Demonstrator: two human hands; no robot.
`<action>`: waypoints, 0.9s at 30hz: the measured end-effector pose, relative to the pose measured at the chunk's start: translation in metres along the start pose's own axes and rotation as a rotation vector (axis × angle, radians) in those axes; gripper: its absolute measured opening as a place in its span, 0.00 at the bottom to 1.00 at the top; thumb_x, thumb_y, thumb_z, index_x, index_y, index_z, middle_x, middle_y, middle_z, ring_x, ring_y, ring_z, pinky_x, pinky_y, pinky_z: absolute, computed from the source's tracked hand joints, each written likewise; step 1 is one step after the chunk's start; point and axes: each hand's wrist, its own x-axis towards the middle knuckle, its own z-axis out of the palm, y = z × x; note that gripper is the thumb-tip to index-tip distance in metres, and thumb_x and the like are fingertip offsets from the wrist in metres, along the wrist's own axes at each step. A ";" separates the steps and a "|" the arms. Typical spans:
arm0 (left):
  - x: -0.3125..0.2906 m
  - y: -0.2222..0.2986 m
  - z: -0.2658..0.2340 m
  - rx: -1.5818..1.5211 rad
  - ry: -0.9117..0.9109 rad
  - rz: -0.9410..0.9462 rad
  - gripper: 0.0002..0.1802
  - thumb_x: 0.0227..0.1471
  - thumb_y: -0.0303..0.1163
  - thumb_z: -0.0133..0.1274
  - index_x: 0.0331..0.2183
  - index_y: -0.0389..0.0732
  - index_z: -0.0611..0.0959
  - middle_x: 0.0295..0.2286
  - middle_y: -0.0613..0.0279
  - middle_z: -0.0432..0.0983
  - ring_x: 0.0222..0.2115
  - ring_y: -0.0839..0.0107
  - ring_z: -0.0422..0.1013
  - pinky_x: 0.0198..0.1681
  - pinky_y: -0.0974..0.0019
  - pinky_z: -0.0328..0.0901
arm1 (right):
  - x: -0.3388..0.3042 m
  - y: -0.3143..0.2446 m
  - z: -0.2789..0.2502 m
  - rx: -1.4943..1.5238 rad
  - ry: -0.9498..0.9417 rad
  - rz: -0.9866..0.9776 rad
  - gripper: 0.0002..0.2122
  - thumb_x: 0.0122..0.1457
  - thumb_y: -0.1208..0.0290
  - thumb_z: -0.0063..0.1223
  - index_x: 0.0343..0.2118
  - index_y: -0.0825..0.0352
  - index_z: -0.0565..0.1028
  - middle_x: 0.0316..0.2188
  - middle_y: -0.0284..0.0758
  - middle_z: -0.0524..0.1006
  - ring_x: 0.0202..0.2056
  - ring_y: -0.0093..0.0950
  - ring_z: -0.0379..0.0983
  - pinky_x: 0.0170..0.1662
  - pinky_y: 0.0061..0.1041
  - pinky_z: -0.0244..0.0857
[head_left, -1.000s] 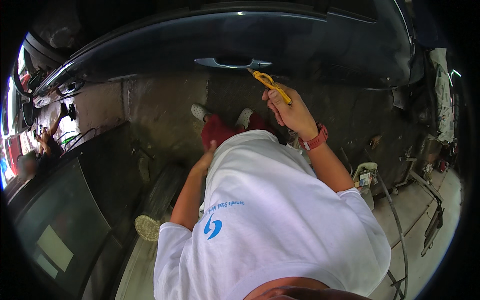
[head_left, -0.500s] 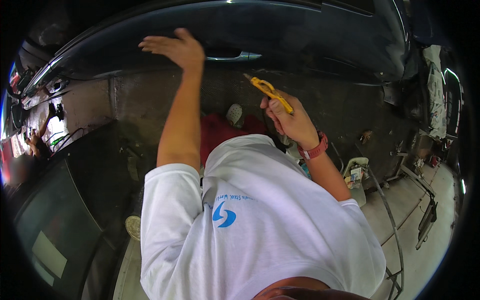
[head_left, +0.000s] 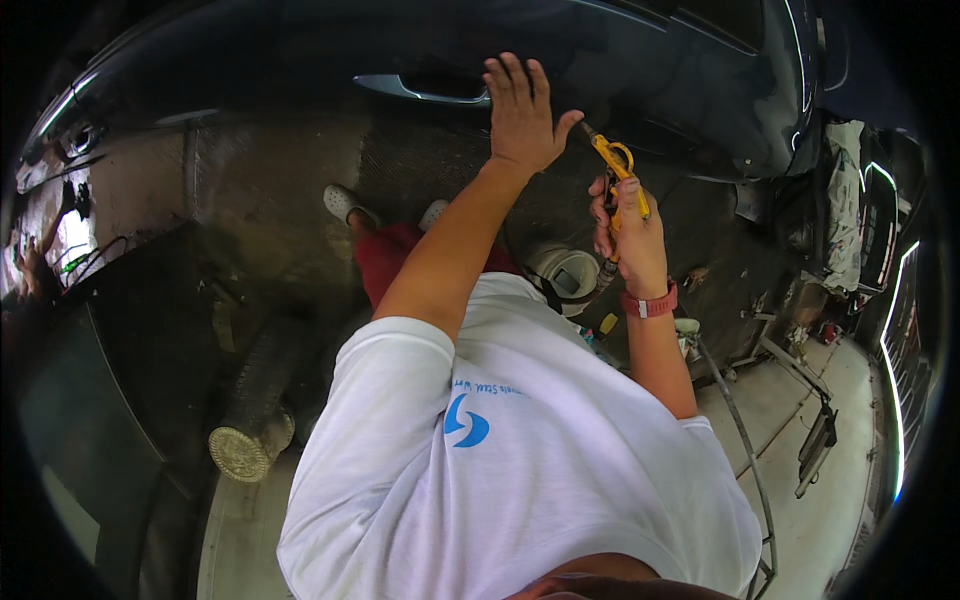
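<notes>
1. The left hand [head_left: 525,125] covers the right end of the handle [head_left: 420,92] on the door [head_left: 270,75]; its fingers are slightly spread, thumb out. Whether the palm touches, I cannot tell.
2. The right hand [head_left: 632,225] wraps its fingers around the yellow gun [head_left: 612,155], thumb on top.
3. The gun's tip is just beside the left thumb, near the door's visible lower edge.
4. A bucket [head_left: 546,260] stands on the floor [head_left: 285,185].
</notes>
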 end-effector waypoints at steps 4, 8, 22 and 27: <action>-0.005 0.012 -0.013 -0.120 -0.414 0.292 0.50 0.68 0.61 0.42 0.73 0.36 0.49 0.74 0.47 0.40 0.75 0.48 0.36 0.76 0.44 0.37 | 0.001 0.001 0.002 -0.032 -0.017 -0.003 0.28 0.73 0.42 0.46 0.42 0.71 0.76 0.21 0.26 0.68 0.13 0.14 0.61 0.17 0.16 0.57; -0.012 0.019 -0.006 -0.077 -0.257 0.369 0.46 0.63 0.52 0.53 0.72 0.39 0.59 0.73 0.65 0.51 0.74 0.67 0.46 0.77 0.54 0.37 | 0.004 -0.004 0.012 -0.067 -0.057 -0.018 0.28 0.73 0.42 0.46 0.42 0.71 0.76 0.21 0.26 0.68 0.13 0.14 0.61 0.17 0.17 0.57; 0.015 -0.115 -0.115 -0.358 0.507 -0.655 0.49 0.73 0.47 0.42 0.71 0.26 0.35 0.72 0.32 0.22 0.75 0.41 0.26 0.76 0.44 0.32 | 0.019 -0.022 0.053 -0.288 -0.320 0.076 0.24 0.74 0.47 0.47 0.40 0.69 0.78 0.21 0.25 0.68 0.13 0.14 0.61 0.17 0.18 0.56; 0.071 -0.205 -0.109 -0.409 0.647 -0.987 0.49 0.74 0.50 0.33 0.68 0.20 0.29 0.71 0.29 0.18 0.74 0.41 0.22 0.77 0.49 0.28 | 0.019 -0.046 0.053 -0.472 -0.501 -0.080 0.26 0.70 0.41 0.51 0.40 0.67 0.78 0.21 0.24 0.69 0.18 0.14 0.60 0.24 0.18 0.58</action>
